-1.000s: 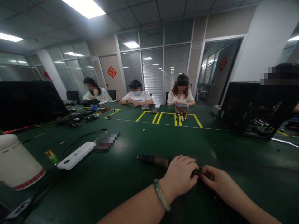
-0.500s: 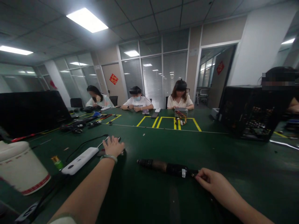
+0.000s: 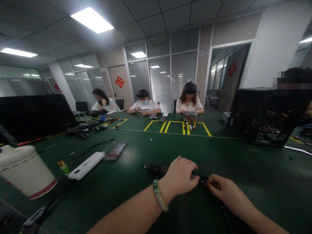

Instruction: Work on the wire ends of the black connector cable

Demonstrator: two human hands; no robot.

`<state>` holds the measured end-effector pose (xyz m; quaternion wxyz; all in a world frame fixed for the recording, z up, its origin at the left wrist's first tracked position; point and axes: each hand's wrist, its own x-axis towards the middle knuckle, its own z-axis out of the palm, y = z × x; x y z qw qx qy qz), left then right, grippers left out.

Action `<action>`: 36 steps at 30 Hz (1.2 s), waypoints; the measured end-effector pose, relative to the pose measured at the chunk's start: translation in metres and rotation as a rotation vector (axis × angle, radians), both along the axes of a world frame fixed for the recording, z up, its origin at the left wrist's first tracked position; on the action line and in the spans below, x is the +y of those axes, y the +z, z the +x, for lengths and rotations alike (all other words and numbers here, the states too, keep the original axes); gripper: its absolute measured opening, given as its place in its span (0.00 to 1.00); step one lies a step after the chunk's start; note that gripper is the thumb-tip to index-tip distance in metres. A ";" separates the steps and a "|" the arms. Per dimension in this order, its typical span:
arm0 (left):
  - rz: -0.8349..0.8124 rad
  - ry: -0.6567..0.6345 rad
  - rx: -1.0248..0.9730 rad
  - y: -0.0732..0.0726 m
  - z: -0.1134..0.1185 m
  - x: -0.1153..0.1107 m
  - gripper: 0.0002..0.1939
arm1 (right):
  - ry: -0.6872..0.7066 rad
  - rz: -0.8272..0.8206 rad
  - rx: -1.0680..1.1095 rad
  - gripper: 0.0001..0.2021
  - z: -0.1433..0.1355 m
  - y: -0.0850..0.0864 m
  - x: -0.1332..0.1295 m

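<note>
A black, rod-shaped electric tool (image 3: 154, 168) lies across the green table (image 3: 136, 195), its narrow tip pointing left. My left hand (image 3: 181, 175), with a green bracelet at the wrist, is over the tool's right part and hides much of it. Its fingers are curled near the cable end; what they hold, if anything, is hidden. Just to the right, my right hand (image 3: 218, 186) pinches the dark cable (image 3: 204, 178) at the tool's right end between thumb and index finger.
On the left are a white power strip (image 3: 85, 165), a blurred-out phone-like object (image 3: 114, 152), a small green bottle (image 3: 63, 166) and a white lidded cup (image 3: 26, 172). A black computer case (image 3: 260, 117) stands at right. Three people sit across the table.
My left hand has moved right, from beside the power strip to over the tool. The phone-like object it covered now shows. My right hand keeps its pinch in nearly the same place.
</note>
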<state>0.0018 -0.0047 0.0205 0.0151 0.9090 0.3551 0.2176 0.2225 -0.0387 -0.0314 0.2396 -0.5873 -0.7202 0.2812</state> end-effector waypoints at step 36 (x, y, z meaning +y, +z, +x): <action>-0.017 -0.079 0.016 -0.040 0.028 -0.001 0.01 | 0.012 -0.038 -0.019 0.11 0.002 -0.003 0.002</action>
